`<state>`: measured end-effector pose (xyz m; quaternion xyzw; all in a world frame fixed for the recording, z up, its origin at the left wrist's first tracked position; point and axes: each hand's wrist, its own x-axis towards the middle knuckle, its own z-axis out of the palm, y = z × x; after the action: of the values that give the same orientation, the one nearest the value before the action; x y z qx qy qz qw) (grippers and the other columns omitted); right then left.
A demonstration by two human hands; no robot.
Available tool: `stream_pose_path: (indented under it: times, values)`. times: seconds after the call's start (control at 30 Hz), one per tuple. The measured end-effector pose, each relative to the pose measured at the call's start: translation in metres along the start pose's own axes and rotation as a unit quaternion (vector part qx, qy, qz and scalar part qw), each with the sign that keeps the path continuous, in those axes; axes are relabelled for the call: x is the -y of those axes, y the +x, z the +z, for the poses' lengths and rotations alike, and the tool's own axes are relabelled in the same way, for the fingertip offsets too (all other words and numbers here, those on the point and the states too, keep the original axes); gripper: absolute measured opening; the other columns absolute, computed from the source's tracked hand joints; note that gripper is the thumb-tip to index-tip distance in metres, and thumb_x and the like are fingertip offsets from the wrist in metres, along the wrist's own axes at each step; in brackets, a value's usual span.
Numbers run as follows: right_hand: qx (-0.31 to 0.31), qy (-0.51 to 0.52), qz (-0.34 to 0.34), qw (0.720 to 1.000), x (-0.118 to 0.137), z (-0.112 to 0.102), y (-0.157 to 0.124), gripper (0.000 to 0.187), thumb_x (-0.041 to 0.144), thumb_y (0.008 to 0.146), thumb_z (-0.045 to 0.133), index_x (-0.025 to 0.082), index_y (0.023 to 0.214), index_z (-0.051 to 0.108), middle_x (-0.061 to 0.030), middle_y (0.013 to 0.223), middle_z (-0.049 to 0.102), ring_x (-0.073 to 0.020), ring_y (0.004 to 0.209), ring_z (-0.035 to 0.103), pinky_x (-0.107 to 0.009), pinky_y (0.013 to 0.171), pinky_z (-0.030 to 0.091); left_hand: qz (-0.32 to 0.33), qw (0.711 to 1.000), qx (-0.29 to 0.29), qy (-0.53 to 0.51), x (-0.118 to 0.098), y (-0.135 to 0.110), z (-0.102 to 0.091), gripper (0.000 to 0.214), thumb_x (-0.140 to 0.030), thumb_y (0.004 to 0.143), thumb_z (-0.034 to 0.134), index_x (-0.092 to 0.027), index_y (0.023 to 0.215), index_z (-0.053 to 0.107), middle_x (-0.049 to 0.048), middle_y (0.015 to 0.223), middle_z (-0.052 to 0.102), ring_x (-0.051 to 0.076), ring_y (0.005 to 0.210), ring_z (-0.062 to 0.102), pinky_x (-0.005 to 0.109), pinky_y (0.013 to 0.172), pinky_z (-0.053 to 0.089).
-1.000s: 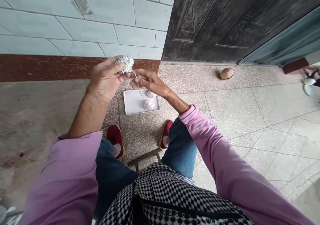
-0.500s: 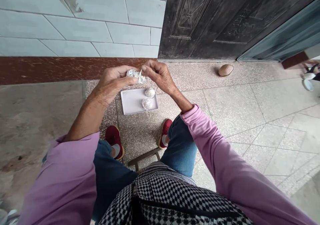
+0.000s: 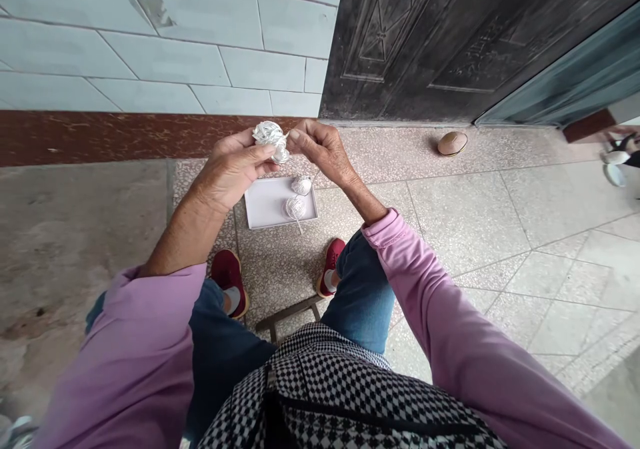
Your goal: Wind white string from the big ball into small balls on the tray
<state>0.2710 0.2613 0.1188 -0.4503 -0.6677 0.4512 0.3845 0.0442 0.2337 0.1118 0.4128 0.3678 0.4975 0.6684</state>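
Between the thumb and fingers of my left hand (image 3: 227, 169) is a bundle of white yarn (image 3: 270, 136), its loops bulging out at the top. My right hand (image 3: 320, 148), close on the bundle's right side, pinches a white strand that comes off it. Below my hands a shallow white tray (image 3: 263, 202) rests on the speckled floor. Two white yarn balls lie at its right side: a small one (image 3: 301, 184) near the far edge and a larger one (image 3: 295, 206) with a loose end hanging over the near rim.
Ahead stand a pale tiled wall (image 3: 200, 56) and a dark carved door (image 3: 400, 49). A round brownish object (image 3: 452, 143) sits on the floor by the door. My red shoes (image 3: 228, 279) are either side of the tray's near end, with a wooden bar (image 3: 290, 312) between my legs.
My left hand has turned, and the yarn bundle now shows more of its face and sits slightly higher. My right hand stays pinched beside it.
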Motion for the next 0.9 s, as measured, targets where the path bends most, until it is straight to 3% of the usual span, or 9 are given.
stream_pose_path:
  times: [0.17, 0.3, 0.43, 0.53, 0.6, 0.73, 0.83, 0.9]
  values:
    - [0.014, 0.001, -0.017, 1.000, -0.015, 0.000, 0.007, 0.064, 0.080, 0.132, 0.055, 0.031, 0.091, 0.062, 0.0031, 0.072, 0.047, -0.0205, 0.088, 0.057, -0.039, 0.083, 0.047, 0.022, 1.000, 0.007, -0.009, 0.001, -0.003, 0.008, 0.050, -0.037, 0.074, 0.120, -0.026, 0.110, 0.087, 0.0100, 0.120, 0.088, 0.025, 0.107, 0.080, 0.034, 0.079, 0.069]
    - [0.072, -0.073, -0.047, 0.994, -0.024, 0.009, 0.006, 0.072, 0.084, 0.133, 0.052, 0.029, 0.087, 0.063, -0.0024, 0.082, 0.065, -0.0225, 0.102, 0.068, -0.040, 0.095, 0.051, 0.049, 0.998, -0.039, 0.018, 0.007, 0.001, 0.013, 0.051, -0.044, 0.075, 0.117, -0.030, 0.104, 0.078, 0.0092, 0.120, 0.087, 0.031, 0.119, 0.083, 0.040, 0.084, 0.069]
    - [0.149, -0.146, -0.059, 0.976, -0.022, 0.019, -0.008, 0.044, 0.045, 0.138, 0.061, 0.023, 0.102, 0.072, -0.0065, 0.105, 0.079, -0.0241, 0.105, 0.071, -0.040, 0.108, 0.054, 0.074, 0.990, -0.097, 0.067, 0.010, 0.005, 0.008, 0.062, -0.044, 0.068, 0.115, -0.029, 0.106, 0.069, 0.0060, 0.117, 0.085, 0.027, 0.115, 0.078, 0.043, 0.096, 0.066]
    - [0.220, -0.120, -0.068, 0.966, -0.013, 0.021, -0.019, 0.034, 0.030, 0.135, 0.064, 0.021, 0.105, 0.077, -0.0047, 0.099, 0.075, -0.0228, 0.100, 0.070, -0.039, 0.106, 0.055, 0.104, 0.972, -0.146, 0.150, 0.008, 0.006, 0.005, 0.066, -0.042, 0.066, 0.115, -0.028, 0.109, 0.067, 0.0031, 0.112, 0.084, 0.025, 0.112, 0.074, 0.046, 0.103, 0.064]
    - [0.215, -0.072, -0.070, 0.971, -0.007, 0.017, -0.022, 0.039, 0.044, 0.135, 0.070, 0.023, 0.103, 0.078, -0.0024, 0.091, 0.071, -0.0220, 0.095, 0.068, -0.039, 0.101, 0.056, 0.108, 0.964, -0.147, 0.192, 0.006, 0.004, 0.006, 0.065, -0.037, 0.064, 0.116, -0.027, 0.107, 0.069, 0.0017, 0.110, 0.085, 0.025, 0.111, 0.074, 0.045, 0.106, 0.063]
    - [0.104, -0.014, -0.064, 0.992, 0.000, 0.000, -0.014, 0.070, 0.089, 0.124, 0.067, 0.029, 0.091, 0.077, -0.0013, 0.076, 0.062, -0.0230, 0.095, 0.066, -0.041, 0.090, 0.053, 0.050, 0.984, -0.077, 0.153, 0.000, -0.004, 0.013, 0.053, -0.034, 0.066, 0.112, -0.024, 0.108, 0.082, 0.0058, 0.109, 0.088, 0.024, 0.104, 0.074, 0.040, 0.089, 0.064]
    - [0.046, -0.006, -0.064, 0.997, 0.001, -0.012, -0.007, 0.080, 0.103, 0.117, 0.057, 0.033, 0.083, 0.075, -0.0045, 0.069, 0.061, -0.0260, 0.106, 0.069, -0.045, 0.091, 0.050, 0.004, 0.994, -0.028, 0.107, -0.005, -0.010, 0.016, 0.048, -0.039, 0.071, 0.112, -0.022, 0.109, 0.088, 0.0099, 0.109, 0.086, 0.024, 0.100, 0.071, 0.036, 0.076, 0.059]
    - [0.013, -0.004, -0.063, 0.998, 0.000, -0.017, -0.004, 0.078, 0.107, 0.110, 0.061, 0.035, 0.082, 0.074, -0.0088, 0.074, 0.070, -0.0287, 0.109, 0.070, -0.047, 0.093, 0.051, -0.015, 0.994, 0.009, 0.111, -0.007, -0.013, 0.016, 0.047, -0.044, 0.073, 0.115, -0.022, 0.105, 0.089, 0.0114, 0.107, 0.084, 0.024, 0.098, 0.069, 0.037, 0.073, 0.057]
